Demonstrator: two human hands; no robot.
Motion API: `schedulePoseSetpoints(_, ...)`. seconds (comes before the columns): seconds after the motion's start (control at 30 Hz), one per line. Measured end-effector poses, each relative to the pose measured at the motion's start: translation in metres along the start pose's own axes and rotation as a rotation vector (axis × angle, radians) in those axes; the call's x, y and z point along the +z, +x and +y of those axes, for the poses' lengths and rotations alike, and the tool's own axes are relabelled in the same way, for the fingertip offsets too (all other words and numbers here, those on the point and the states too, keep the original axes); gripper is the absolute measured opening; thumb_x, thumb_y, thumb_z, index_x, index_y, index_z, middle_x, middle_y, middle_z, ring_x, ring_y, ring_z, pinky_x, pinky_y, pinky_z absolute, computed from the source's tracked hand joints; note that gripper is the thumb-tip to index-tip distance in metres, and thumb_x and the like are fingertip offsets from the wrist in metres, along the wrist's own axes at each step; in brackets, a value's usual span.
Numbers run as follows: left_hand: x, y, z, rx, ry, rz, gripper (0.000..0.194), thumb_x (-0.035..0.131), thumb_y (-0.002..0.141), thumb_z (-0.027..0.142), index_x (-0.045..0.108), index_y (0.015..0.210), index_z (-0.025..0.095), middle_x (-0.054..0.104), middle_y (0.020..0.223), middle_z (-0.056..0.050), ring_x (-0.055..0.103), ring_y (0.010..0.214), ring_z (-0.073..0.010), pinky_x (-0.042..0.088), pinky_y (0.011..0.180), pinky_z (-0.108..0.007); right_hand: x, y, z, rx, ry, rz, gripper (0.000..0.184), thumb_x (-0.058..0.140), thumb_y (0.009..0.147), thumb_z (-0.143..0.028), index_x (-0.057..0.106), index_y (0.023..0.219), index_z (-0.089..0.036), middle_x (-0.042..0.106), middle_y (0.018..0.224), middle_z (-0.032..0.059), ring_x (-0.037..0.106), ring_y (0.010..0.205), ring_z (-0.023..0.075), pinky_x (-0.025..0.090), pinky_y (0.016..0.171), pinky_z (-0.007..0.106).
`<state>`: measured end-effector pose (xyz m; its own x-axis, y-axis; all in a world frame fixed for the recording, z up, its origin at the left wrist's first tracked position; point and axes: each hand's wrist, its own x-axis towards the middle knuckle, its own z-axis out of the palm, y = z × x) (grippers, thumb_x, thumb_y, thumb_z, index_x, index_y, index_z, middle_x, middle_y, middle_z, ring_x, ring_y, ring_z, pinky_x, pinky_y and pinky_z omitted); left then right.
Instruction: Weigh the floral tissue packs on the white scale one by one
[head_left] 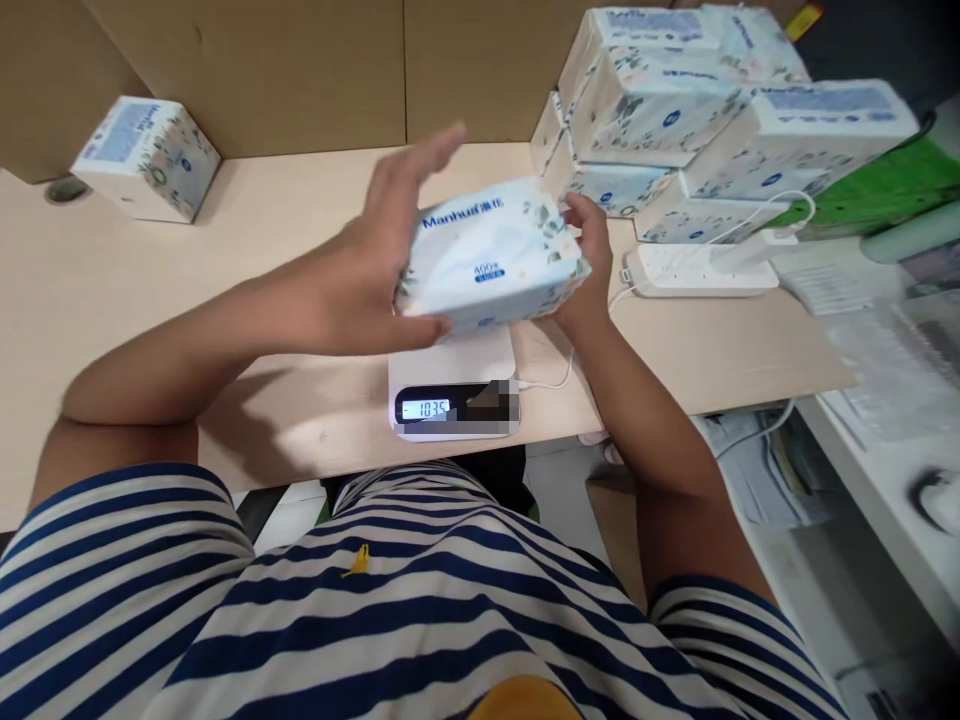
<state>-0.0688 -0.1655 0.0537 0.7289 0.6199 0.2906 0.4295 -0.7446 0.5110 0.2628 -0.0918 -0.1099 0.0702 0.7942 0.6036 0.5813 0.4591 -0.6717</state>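
Observation:
A white and pale-blue pack of tissues with a floral print is tilted above a small white digital scale. My right hand grips the pack's right end, its fingers partly hidden behind it. At the left end is my left hand, with fingers spread and raised past the pack and the thumb along its lower front edge. Whether that palm presses on the pack I cannot tell. The scale's lit display appears to read 103.5; the pack covers the platform's back part.
A single tissue pack stands at the back left. Several more packs are stacked at the back right, behind a white power strip with cables. Brown cardboard lines the table's rear; the front edge lies close to my body.

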Motion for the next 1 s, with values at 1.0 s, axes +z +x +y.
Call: schedulePoseSetpoints(1.0,0.084,-0.071,-0.086,-0.175,-0.252,0.117,0.155,0.079,0.062,0.1,-0.019,0.172,0.05,-0.002,0.189,-0.005,0.003,0.179,-0.0383,0.03,0.14,-0.065,-0.009,-0.002,-0.02,-0.023,0.027,-0.015,0.082,0.041,0.102,-0.087,0.047,0.155,-0.025,0.065,0.141,0.0182,0.067,0.126,0.0247,0.062,0.08,0.038)
